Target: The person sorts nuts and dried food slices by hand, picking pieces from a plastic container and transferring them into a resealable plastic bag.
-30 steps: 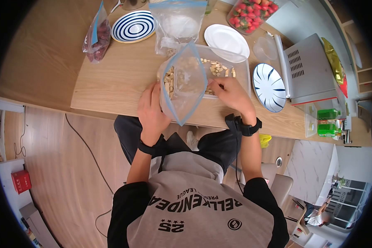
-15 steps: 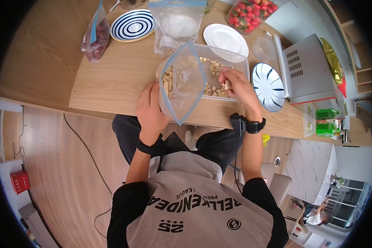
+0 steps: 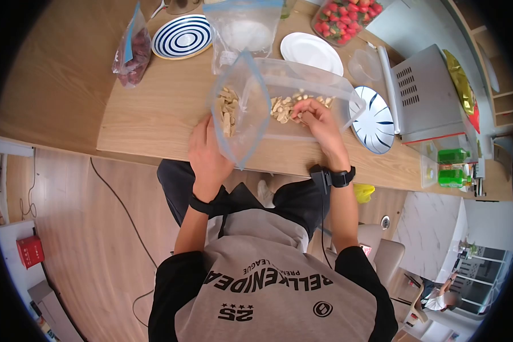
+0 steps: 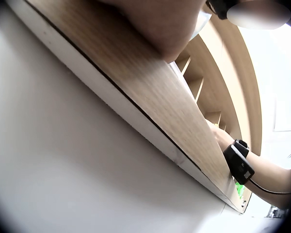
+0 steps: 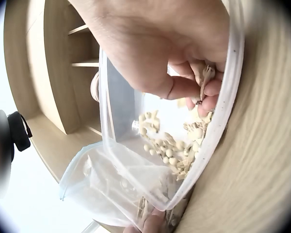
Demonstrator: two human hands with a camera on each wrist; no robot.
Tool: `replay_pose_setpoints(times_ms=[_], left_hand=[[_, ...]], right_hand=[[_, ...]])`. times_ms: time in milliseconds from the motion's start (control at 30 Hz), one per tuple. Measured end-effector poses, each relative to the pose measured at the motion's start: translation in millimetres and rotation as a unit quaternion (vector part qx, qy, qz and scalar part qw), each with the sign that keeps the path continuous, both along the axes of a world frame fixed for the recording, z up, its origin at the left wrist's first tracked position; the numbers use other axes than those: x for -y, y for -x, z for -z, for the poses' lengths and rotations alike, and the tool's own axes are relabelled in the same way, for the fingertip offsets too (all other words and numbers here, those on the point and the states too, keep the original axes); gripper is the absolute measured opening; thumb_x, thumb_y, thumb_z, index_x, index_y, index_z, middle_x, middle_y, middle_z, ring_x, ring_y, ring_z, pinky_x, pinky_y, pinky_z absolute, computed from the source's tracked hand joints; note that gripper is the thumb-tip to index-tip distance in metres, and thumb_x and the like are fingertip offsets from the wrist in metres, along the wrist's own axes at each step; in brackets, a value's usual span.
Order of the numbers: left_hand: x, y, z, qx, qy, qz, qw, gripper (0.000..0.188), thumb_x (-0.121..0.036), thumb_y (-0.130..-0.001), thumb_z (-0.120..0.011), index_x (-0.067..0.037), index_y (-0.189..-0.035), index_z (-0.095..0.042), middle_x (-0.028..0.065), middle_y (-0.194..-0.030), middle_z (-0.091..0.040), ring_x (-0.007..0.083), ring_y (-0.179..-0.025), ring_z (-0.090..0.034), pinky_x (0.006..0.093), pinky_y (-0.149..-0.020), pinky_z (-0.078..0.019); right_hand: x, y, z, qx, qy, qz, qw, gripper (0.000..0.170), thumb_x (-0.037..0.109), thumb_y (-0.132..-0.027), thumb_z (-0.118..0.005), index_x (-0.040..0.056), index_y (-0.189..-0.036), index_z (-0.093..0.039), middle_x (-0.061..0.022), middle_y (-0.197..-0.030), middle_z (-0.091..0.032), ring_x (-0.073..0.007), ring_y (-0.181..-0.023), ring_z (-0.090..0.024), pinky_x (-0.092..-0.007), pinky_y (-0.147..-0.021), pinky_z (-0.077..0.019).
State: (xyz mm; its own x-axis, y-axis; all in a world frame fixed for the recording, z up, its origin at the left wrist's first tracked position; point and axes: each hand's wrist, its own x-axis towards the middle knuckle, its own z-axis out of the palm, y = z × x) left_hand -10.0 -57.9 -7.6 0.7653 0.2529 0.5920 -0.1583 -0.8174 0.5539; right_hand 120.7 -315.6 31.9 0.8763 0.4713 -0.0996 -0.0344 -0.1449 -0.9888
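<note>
My left hand (image 3: 208, 149) grips the left side of a clear zip bag (image 3: 249, 134), whose blue-edged mouth gapes upward. Pale dried slices (image 3: 228, 108) lie inside it. The bag's right side overlaps the left end of a clear plastic container (image 3: 296, 130), which is tilted with its right end raised. Inside the container, my right hand (image 3: 323, 126) pinches a pale dried piece (image 5: 207, 76) between thumb and fingers. More slices and round pale seeds (image 5: 167, 153) are spread over the container's floor. In the left wrist view, the left hand's fingers are out of sight.
Behind the container stand another zip bag (image 3: 248, 37), a white oval plate (image 3: 310, 52) and a tub of strawberries (image 3: 347, 20). A striped plate (image 3: 373, 122) sits close at the right. Left are a blue-ringed plate (image 3: 182, 37) and a bag of dark red pieces (image 3: 132, 60).
My right hand moved right from beside the bag, then slightly back left within the container. The container's right end has risen, and the held bag has shifted a little left.
</note>
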Motion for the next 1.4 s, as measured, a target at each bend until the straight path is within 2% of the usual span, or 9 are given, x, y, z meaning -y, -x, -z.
replay_pose_setpoints(times_ms=[367, 567, 667, 967, 1033, 1167, 1267, 1333, 1400], left_hand=[[-1.2, 1.0, 9.3, -0.013, 0.007, 0.007, 1.000, 0.071, -0.028, -0.080, -0.084, 0.003, -0.139, -0.058, 0.0233, -0.134, -0.062, 0.0436, -0.116, -0.063, 0.0487, -0.098, -0.0513], [-1.9, 0.3, 5.2, 0.033, 0.015, 0.006, 0.999, 0.055, -0.016, -0.080, -0.080, 0.000, -0.130, -0.064, 0.0240, -0.120, -0.066, 0.0464, -0.105, -0.065, 0.0505, -0.088, -0.0536], [-2.4, 1.2, 5.7, -0.007, 0.025, 0.016, 1.000, 0.063, -0.021, -0.081, -0.082, 0.002, -0.135, -0.060, 0.0241, -0.129, -0.064, 0.0440, -0.114, -0.063, 0.0502, -0.097, -0.0510], [-3.0, -1.3, 3.0, -0.034, 0.032, 0.030, 0.998, 0.062, -0.018, -0.081, -0.080, 0.002, -0.135, -0.058, 0.0245, -0.131, -0.063, 0.0449, -0.116, -0.062, 0.0510, -0.098, -0.0507], [-2.8, -1.5, 7.8, -0.024, 0.023, 0.021, 0.999, 0.064, -0.018, -0.081, -0.080, 0.003, -0.137, -0.058, 0.0252, -0.134, -0.062, 0.0449, -0.118, -0.061, 0.0511, -0.100, -0.0501], [-0.9, -1.7, 6.8, -0.026, 0.022, 0.022, 0.999, 0.066, -0.018, -0.081, -0.081, 0.003, -0.138, -0.057, 0.0255, -0.136, -0.061, 0.0449, -0.119, -0.061, 0.0510, -0.101, -0.0496], [0.7, -3.2, 2.2, 0.033, 0.021, 0.005, 0.999, 0.043, -0.010, -0.080, -0.076, 0.000, -0.121, -0.067, 0.0216, -0.115, -0.067, 0.0451, -0.103, -0.065, 0.0498, -0.086, -0.0540], [-2.8, -1.4, 9.0, -0.021, 0.020, 0.019, 0.999, 0.068, -0.017, -0.080, -0.082, 0.004, -0.139, -0.056, 0.0253, -0.136, -0.061, 0.0448, -0.120, -0.060, 0.0513, -0.102, -0.0492], [-2.9, -0.7, 11.2, -0.021, 0.020, 0.019, 0.999, 0.068, -0.016, -0.079, -0.082, 0.004, -0.139, -0.056, 0.0252, -0.136, -0.061, 0.0449, -0.120, -0.060, 0.0514, -0.101, -0.0491]], right_hand=[[-6.9, -35.5, -53.8, 0.005, 0.087, -0.008, 0.996, 0.016, 0.001, -0.099, -0.058, -0.0013, -0.108, -0.071, -0.0058, -0.099, -0.072, -0.0120, -0.089, -0.065, -0.0285, -0.079, -0.0531], [-25.8, -78.8, -86.0, -0.121, 0.060, -0.033, 0.990, 0.023, 0.014, -0.101, -0.066, -0.0035, -0.114, -0.070, -0.0097, -0.109, -0.071, -0.0163, -0.092, -0.067, -0.0279, -0.084, -0.0570], [-43.9, -99.2, -89.3, -0.120, 0.111, -0.031, 0.986, 0.022, 0.012, -0.102, -0.065, -0.0023, -0.118, -0.069, -0.0092, -0.108, -0.071, -0.0176, -0.096, -0.069, -0.0283, -0.087, -0.0586], [-44.2, -117.9, -88.6, 0.046, 0.318, -0.098, 0.942, 0.032, 0.024, -0.100, -0.063, -0.0015, -0.118, -0.069, -0.0098, -0.116, -0.071, -0.0200, -0.099, -0.070, -0.0320, -0.087, -0.0600], [-34.5, -100.1, -85.7, 0.204, 0.360, -0.128, 0.901, 0.027, 0.021, -0.099, -0.064, 0.0021, -0.117, -0.071, -0.0094, -0.109, -0.074, -0.0198, -0.096, -0.071, -0.0323, -0.085, -0.0575], [-21.7, -71.9, -84.0, 0.225, 0.365, -0.160, 0.889, 0.023, 0.016, -0.099, -0.064, 0.0027, -0.116, -0.071, -0.0119, -0.101, -0.076, -0.0203, -0.093, -0.072, -0.0332, -0.085, -0.0556], [-5.7, -73.3, -80.8, 0.230, 0.351, -0.130, 0.898, 0.021, 0.014, -0.099, -0.064, 0.0022, -0.115, -0.071, -0.0108, -0.100, -0.076, -0.0205, -0.090, -0.071, -0.0336, -0.085, -0.0556], [0.2, -70.2, -86.3, 0.221, 0.334, -0.149, 0.904, 0.023, 0.017, -0.098, -0.065, 0.0029, -0.116, -0.071, -0.0136, -0.101, -0.076, -0.0241, -0.092, -0.072, -0.0358, -0.085, -0.0557], [0.7, -63.6, -88.5, 0.212, 0.317, -0.168, 0.909, 0.026, 0.019, -0.097, -0.066, 0.0037, -0.117, -0.072, -0.0164, -0.102, -0.076, -0.0277, -0.095, -0.073, -0.0381, -0.085, -0.0559]])
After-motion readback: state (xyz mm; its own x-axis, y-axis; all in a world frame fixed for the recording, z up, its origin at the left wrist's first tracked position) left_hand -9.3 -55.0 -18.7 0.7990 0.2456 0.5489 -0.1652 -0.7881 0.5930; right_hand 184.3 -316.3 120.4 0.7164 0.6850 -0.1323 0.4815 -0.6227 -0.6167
